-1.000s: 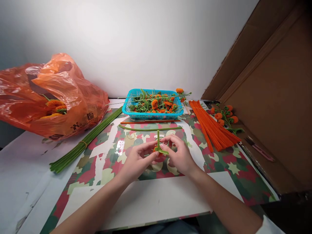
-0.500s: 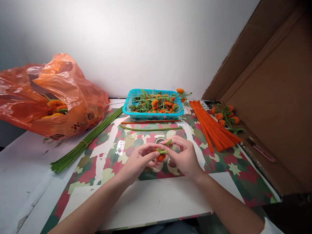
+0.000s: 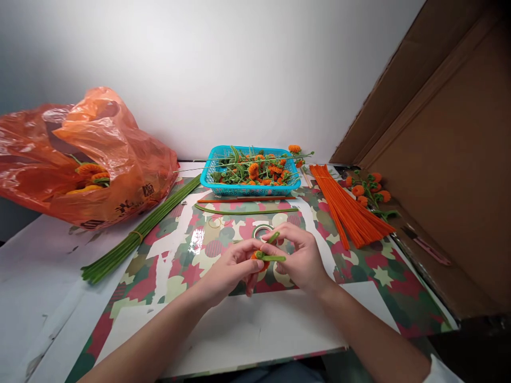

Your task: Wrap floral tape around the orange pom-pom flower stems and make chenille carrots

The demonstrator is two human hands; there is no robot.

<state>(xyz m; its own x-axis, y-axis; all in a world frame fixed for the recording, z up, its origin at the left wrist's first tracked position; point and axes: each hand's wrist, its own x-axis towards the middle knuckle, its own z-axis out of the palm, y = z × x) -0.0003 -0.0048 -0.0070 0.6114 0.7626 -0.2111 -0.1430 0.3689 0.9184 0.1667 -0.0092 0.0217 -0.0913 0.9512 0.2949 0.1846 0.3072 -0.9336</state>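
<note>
Between thumb and fingers my left hand point(image 3: 235, 267) grips a small orange pipe-cleaner flower point(image 3: 265, 264), mostly hidden by the fingers. A short green pipe cleaner point(image 3: 274, 258) sticks out from the flower's green base toward the right. My right hand point(image 3: 301, 256) is closed in a pinch close beside it, with a green end point(image 3: 273, 237) showing above the fingertips. Just behind the fingers lies a roll of tape point(image 3: 257, 231), partly covered by my right hand. One loose green pipe cleaner point(image 3: 247, 211) and an orange one point(image 3: 247, 200) lie farther back.
A blue basket point(image 3: 250, 190) of orange flowers stands at the back. Left are a green pipe-cleaner bundle point(image 3: 155, 223) and an orange plastic bag point(image 3: 131, 159). Right are orange pipe cleaners point(image 3: 353, 213), finished flowers point(image 3: 369, 191) and a pink-handled tool point(image 3: 431, 251) beside a cardboard wall point(image 3: 447, 159).
The flower has turned in my left hand, and the green piece at its base now points right and shows more length. My left fingers have shifted lower around the flower.
</note>
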